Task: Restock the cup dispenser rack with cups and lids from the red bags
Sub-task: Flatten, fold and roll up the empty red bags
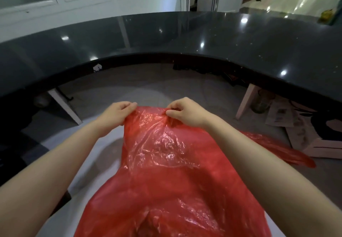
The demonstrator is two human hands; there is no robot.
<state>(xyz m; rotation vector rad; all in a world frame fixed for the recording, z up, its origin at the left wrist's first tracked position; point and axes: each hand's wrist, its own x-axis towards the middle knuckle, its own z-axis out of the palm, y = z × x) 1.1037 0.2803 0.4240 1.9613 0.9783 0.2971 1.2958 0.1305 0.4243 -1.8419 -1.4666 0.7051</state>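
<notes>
— Plastic first: we have the red bag [166, 172] spread out low in front of us, hanging from our hands down toward the bottom of the view, below the near edge of the dark polished surface [185, 37].

— And the grip on it?

— Both hands are clamped on its top edge. Our left hand [115, 113] pinches the left corner with curled fingers, and our right hand [185, 113] bunches the film at the right corner, thumb pressed against the fingers. The stretch of bag between them is pulled fairly taut.

— Can we see what is inside?

— We cannot tell; the film is crinkled and only half see-through, and no cups or lids show.

— Anything else red nearby?

— A second piece of red plastic [277, 148] lies on the grey floor [138, 81] to our right, partly behind our right forearm, near some pale boxes [314, 144].

— And the surface itself?

— It curves across the view and reflects the ceiling lights. Under it, white legs [246, 101] stand on the floor, with a glass jar [261, 101] beside the right one.
</notes>
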